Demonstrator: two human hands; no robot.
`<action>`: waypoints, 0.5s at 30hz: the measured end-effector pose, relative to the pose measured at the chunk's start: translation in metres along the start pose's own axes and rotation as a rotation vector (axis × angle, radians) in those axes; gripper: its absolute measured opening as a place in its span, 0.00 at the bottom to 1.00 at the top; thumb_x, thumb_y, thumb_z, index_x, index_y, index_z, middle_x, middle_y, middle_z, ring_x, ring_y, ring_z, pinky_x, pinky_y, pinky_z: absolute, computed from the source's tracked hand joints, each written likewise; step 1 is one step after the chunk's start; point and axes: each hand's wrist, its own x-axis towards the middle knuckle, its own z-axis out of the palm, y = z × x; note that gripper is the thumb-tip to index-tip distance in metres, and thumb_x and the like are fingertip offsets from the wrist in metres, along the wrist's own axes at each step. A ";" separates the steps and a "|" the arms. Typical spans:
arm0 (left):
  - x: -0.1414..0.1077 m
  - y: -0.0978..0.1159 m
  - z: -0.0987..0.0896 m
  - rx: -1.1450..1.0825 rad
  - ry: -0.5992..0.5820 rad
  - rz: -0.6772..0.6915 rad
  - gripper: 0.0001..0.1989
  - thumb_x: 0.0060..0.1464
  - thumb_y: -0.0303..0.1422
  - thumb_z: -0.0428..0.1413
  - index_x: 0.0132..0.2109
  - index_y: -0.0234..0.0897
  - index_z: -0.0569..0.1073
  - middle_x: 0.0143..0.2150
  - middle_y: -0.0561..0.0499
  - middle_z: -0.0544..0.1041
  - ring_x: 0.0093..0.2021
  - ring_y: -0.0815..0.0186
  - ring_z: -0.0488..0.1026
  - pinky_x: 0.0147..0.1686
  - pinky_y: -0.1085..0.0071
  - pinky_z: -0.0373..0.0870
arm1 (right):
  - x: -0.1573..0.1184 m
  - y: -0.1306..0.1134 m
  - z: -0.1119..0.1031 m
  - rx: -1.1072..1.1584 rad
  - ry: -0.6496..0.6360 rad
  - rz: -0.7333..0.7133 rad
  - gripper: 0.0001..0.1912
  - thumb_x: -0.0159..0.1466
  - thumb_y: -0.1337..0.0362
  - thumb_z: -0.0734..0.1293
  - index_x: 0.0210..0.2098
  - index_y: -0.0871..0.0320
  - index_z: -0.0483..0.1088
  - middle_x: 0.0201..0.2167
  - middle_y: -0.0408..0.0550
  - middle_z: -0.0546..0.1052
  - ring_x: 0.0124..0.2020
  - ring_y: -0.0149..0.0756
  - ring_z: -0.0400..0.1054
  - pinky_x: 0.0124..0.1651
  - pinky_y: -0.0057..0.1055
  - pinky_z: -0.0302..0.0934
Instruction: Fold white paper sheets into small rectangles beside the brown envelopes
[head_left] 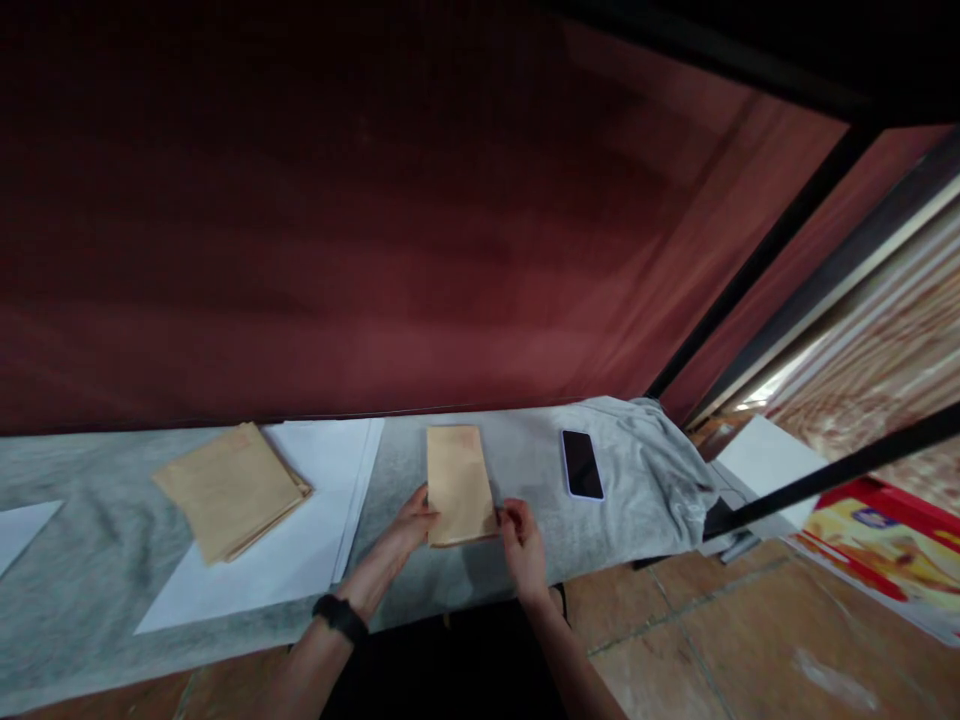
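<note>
A flat brown paper envelope (pixel 459 480) lies on the grey cloth in front of me, its long side pointing away. Its near edge looks slightly raised and darker underneath. My left hand (pixel 415 518) grips its left edge near the bottom, thumb over the top. At the lower right corner, the curled fingers of my right hand (pixel 519 530) pinch the edge; the fingertips are partly hidden. To the left, a fanned stack of similar brown paper pieces (pixel 232 490) rests on large white sheets (pixel 315 560).
A phone (pixel 583 465) lies face up right of the envelope on the grey cloth (pixel 525 450). A dark red fabric wall (pixel 375 300) rises behind. Black metal bars (pixel 780 240) cross the right side. A red and yellow box (pixel 885 550) sits on the tiled floor (pixel 735 630).
</note>
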 end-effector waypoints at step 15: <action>0.077 -0.023 0.025 1.270 0.206 0.924 0.27 0.65 0.34 0.45 0.69 0.35 0.58 0.72 0.40 0.61 0.72 0.53 0.55 0.67 0.52 0.56 | 0.004 0.006 0.001 -0.548 -0.296 -0.616 0.18 0.69 0.71 0.60 0.54 0.51 0.71 0.55 0.49 0.76 0.57 0.41 0.70 0.63 0.47 0.62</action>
